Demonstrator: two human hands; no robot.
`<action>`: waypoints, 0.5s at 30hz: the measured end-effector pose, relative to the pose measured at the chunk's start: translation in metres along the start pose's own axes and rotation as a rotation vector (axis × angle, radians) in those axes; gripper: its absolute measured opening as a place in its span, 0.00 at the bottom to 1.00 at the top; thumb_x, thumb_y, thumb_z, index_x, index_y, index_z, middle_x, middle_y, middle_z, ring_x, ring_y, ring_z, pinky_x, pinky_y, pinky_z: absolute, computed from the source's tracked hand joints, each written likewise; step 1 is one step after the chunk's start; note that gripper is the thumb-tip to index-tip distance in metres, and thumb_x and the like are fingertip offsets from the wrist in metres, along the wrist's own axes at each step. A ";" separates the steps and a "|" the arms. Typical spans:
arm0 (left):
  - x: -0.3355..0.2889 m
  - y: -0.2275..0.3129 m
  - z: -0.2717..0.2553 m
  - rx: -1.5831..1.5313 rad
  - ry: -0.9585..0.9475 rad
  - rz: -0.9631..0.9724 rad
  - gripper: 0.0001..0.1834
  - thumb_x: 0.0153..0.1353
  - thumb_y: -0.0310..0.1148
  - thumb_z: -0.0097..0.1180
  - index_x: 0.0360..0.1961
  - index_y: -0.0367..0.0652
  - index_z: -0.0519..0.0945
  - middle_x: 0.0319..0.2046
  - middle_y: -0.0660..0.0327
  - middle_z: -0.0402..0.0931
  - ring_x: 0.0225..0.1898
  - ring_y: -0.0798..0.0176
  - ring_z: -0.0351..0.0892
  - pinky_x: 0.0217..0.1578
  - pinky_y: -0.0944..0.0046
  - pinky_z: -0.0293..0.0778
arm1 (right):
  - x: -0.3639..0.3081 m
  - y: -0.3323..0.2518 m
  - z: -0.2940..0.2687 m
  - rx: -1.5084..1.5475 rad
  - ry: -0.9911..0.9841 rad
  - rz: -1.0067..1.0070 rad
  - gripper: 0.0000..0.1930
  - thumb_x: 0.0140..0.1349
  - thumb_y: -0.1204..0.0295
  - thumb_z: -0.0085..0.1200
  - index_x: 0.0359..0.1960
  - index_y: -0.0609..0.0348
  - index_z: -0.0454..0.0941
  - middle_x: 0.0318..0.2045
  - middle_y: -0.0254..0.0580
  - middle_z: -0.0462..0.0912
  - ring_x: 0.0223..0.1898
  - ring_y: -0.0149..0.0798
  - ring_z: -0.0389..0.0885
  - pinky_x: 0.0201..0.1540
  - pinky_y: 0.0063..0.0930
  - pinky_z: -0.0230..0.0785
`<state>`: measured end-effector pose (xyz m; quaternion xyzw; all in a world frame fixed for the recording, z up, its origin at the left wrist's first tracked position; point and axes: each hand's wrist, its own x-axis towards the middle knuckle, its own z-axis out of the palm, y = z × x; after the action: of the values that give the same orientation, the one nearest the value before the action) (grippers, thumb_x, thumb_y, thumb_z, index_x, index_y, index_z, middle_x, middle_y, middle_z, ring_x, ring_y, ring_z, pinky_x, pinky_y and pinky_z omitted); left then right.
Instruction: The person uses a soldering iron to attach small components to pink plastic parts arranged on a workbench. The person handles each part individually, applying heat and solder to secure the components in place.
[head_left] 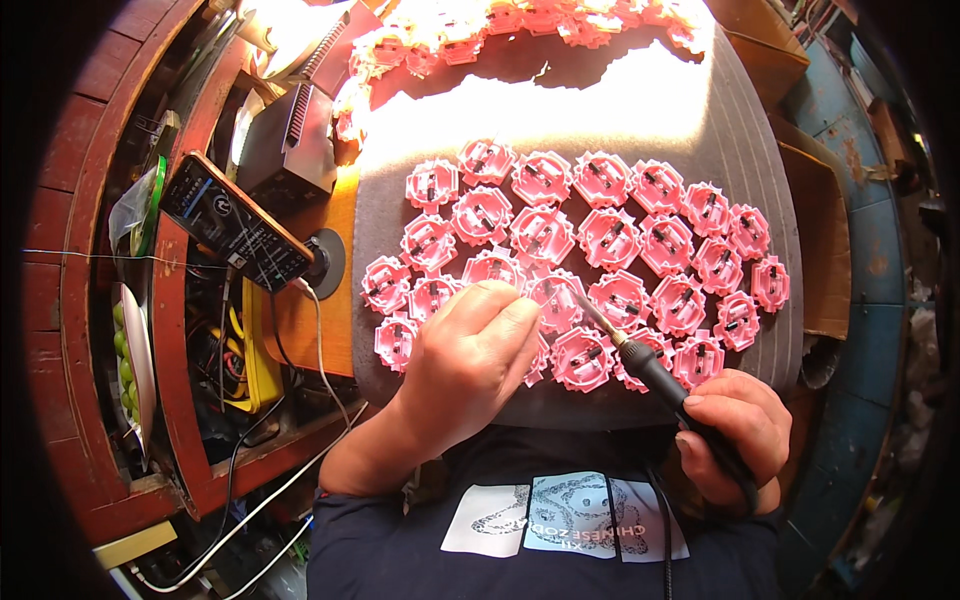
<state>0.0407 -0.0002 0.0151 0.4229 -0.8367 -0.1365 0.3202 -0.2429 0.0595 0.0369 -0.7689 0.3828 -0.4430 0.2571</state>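
Rows of pink plastic housings [541, 235], each with small dark parts inside, lie on a dark grey board [745, 130] in front of me. My right hand [735, 435] is wrapped round the black handle of a soldering iron [650, 368]. Its metal tip points up and left, over a housing [556, 300] near the middle. My left hand [475, 345] hovers above the nearer rows, thumb and fingers pinched together beside that same housing. Whatever the pinch holds is too small to make out. Several housings under this hand are partly hidden.
On the left, a phone [240, 222] leans on a round stand, with a white cable [318, 330] plugged in. Behind it stands a dark box [287, 150]. More pink housings [460, 40] are heaped at the far edge, in glaring light. Cardboard [815, 230] borders the board's right side.
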 end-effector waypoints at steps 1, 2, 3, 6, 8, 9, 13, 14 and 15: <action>0.001 -0.001 0.001 0.014 -0.004 0.019 0.13 0.56 0.18 0.72 0.42 0.35 0.85 0.38 0.52 0.82 0.36 0.49 0.85 0.38 0.55 0.81 | 0.000 0.001 0.001 0.003 -0.002 -0.001 0.19 0.53 0.76 0.73 0.47 0.64 0.83 0.31 0.51 0.85 0.25 0.46 0.84 0.28 0.37 0.75; 0.001 -0.001 0.002 0.017 -0.009 0.014 0.13 0.55 0.18 0.72 0.42 0.35 0.85 0.38 0.52 0.82 0.36 0.49 0.85 0.38 0.54 0.81 | 0.000 0.002 0.002 0.007 -0.005 -0.002 0.19 0.53 0.77 0.73 0.47 0.65 0.83 0.31 0.51 0.85 0.25 0.47 0.84 0.28 0.37 0.75; 0.001 -0.001 0.003 0.020 -0.014 0.009 0.13 0.55 0.18 0.72 0.42 0.35 0.85 0.38 0.52 0.82 0.37 0.49 0.85 0.38 0.54 0.81 | 0.002 0.002 0.002 0.008 -0.011 -0.009 0.19 0.53 0.77 0.73 0.47 0.65 0.82 0.31 0.51 0.85 0.25 0.47 0.84 0.28 0.37 0.76; 0.001 -0.001 0.004 0.025 -0.025 0.003 0.13 0.55 0.19 0.72 0.42 0.35 0.85 0.38 0.53 0.82 0.37 0.48 0.85 0.38 0.54 0.81 | 0.005 0.002 0.001 0.007 -0.027 -0.025 0.19 0.53 0.78 0.73 0.47 0.66 0.82 0.31 0.52 0.85 0.26 0.47 0.84 0.28 0.37 0.76; 0.001 0.000 0.004 0.025 -0.027 -0.001 0.13 0.55 0.19 0.72 0.42 0.35 0.85 0.38 0.53 0.82 0.37 0.48 0.85 0.38 0.54 0.81 | 0.007 0.002 0.001 0.001 -0.032 -0.027 0.19 0.53 0.78 0.73 0.47 0.66 0.82 0.31 0.52 0.85 0.26 0.47 0.84 0.28 0.37 0.76; 0.002 0.000 0.003 0.024 -0.028 -0.005 0.13 0.55 0.19 0.72 0.42 0.35 0.85 0.38 0.53 0.82 0.37 0.48 0.85 0.38 0.54 0.81 | 0.007 0.002 0.001 -0.001 -0.036 -0.029 0.19 0.53 0.78 0.73 0.47 0.66 0.82 0.31 0.52 0.85 0.26 0.47 0.84 0.28 0.37 0.76; 0.002 -0.001 0.004 0.024 -0.029 -0.003 0.13 0.55 0.19 0.72 0.42 0.35 0.85 0.38 0.53 0.82 0.38 0.48 0.85 0.39 0.53 0.81 | 0.009 0.001 0.001 -0.007 -0.044 -0.030 0.19 0.52 0.79 0.73 0.47 0.66 0.82 0.31 0.52 0.85 0.26 0.47 0.85 0.28 0.37 0.76; 0.003 -0.002 0.005 0.024 -0.030 -0.001 0.12 0.55 0.19 0.72 0.42 0.35 0.85 0.38 0.52 0.82 0.38 0.48 0.85 0.39 0.53 0.81 | 0.009 0.001 0.001 -0.007 -0.043 -0.028 0.19 0.52 0.79 0.73 0.47 0.66 0.82 0.31 0.51 0.85 0.26 0.47 0.85 0.28 0.37 0.76; 0.003 -0.003 0.005 0.024 -0.032 0.001 0.12 0.55 0.19 0.72 0.42 0.35 0.85 0.38 0.52 0.82 0.38 0.47 0.85 0.39 0.53 0.81 | 0.009 0.001 0.002 -0.008 -0.044 -0.030 0.19 0.52 0.79 0.73 0.47 0.66 0.82 0.31 0.51 0.85 0.26 0.47 0.85 0.28 0.37 0.76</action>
<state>0.0378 -0.0043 0.0110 0.4242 -0.8434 -0.1329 0.3016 -0.2390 0.0513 0.0399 -0.7850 0.3672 -0.4285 0.2557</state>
